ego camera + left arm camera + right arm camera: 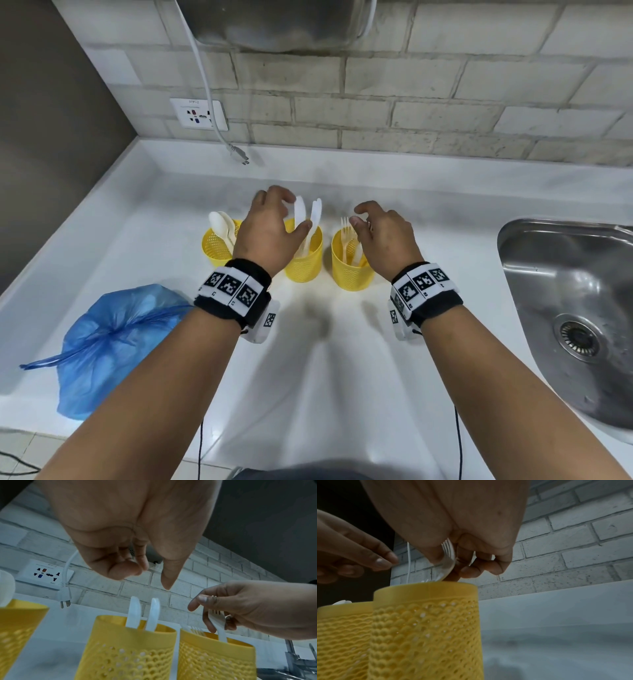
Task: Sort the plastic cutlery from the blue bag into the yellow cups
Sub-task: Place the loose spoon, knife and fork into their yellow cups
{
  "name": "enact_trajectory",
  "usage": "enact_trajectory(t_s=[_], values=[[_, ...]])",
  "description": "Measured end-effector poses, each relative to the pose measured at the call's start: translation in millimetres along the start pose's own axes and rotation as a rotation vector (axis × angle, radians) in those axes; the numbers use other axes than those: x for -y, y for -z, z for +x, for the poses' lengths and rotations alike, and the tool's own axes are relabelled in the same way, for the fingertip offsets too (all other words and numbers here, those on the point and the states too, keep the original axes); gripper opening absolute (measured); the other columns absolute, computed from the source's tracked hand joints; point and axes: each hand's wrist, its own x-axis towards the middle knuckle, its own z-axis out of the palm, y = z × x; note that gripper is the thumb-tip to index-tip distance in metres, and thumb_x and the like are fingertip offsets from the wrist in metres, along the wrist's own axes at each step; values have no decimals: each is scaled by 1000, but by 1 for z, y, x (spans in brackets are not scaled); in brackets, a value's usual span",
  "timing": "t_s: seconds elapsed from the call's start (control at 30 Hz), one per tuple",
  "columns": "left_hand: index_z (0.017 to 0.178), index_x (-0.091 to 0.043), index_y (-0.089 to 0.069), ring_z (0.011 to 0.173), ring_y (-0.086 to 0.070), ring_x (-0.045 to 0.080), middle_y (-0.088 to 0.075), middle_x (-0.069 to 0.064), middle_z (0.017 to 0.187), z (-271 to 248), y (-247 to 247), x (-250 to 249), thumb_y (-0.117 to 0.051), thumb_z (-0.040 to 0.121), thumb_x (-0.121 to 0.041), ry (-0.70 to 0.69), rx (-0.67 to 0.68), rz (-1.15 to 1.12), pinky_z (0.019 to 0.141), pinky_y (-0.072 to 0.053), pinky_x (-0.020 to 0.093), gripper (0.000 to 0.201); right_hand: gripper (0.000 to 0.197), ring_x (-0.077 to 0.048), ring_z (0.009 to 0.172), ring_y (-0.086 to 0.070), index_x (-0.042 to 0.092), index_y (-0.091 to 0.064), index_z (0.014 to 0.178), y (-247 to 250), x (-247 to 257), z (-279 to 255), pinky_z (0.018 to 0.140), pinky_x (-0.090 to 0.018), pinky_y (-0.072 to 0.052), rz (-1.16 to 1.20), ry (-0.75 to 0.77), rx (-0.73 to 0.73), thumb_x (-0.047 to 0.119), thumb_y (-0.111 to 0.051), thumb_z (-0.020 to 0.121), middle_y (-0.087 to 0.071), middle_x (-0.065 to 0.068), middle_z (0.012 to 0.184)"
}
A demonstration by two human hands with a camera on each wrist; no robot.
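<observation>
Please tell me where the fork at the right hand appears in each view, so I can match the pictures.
Head: the fork stands in the right cup, right of centre, beside the right hand.
Left wrist: lower right, fork among that hand's fingers, above the cup.
Right wrist: upper centre, fork under the palm, above the cup.
Shared landmark: the right cup.

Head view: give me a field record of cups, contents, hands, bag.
left yellow mesh cup: white plastic spoons
middle yellow mesh cup: two white plastic knives
right yellow mesh cup: white plastic forks
left hand: above middle cup, fingers loosely curled, holding nothing
right hand: pinches a white plastic fork over right cup
blue plastic bag: on white counter, left, drawstring closed
</observation>
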Motion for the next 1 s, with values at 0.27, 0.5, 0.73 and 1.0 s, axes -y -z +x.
enact_trajectory(t_s=[0.27, 0.5, 0.73, 1.0], values=[[103, -27, -71, 85, -57, 13, -58, -6, 94, -17, -8, 12, -78, 83, -37, -31, 206, 105, 73, -43, 27, 23, 32, -35, 108, -43, 18, -67, 110, -1, 6, -22, 96, -39, -39, 70, -45, -283, 37, -59, 86, -44, -13, 118], [94, -29, -76, 80, -55, 9, -60, -8, 91, -25, -14, 20, -73, 87, -28, -82, 208, 121, 76, -45, 25, 8, 27, -30, 103, -41, 24, -72, 96, -20, 9, -62, 87, -38, -41, -24, 10, -170, 34, -61, 74, -46, -7, 115], [90, -29, -77, 74, -56, 10, -62, -8, 87, -26, -15, 22, -72, 86, -22, -73, 201, 84, 72, -46, 25, 9, 15, -36, 95, -49, 20, -74, 94, -32, 9, -66, 71, -40, -45, -73, 20, -180, 11, -72, 82, -58, -6, 103], [89, -27, -75, 69, -52, 1, -62, -6, 89, -25, -16, 25, -71, 87, -21, -75, 213, 62, 72, -43, 23, 8, 13, -36, 91, -51, 19, -74, 95, -37, 16, -65, 71, -40, -46, -39, 4, -190, 11, -71, 85, -63, -6, 100]])
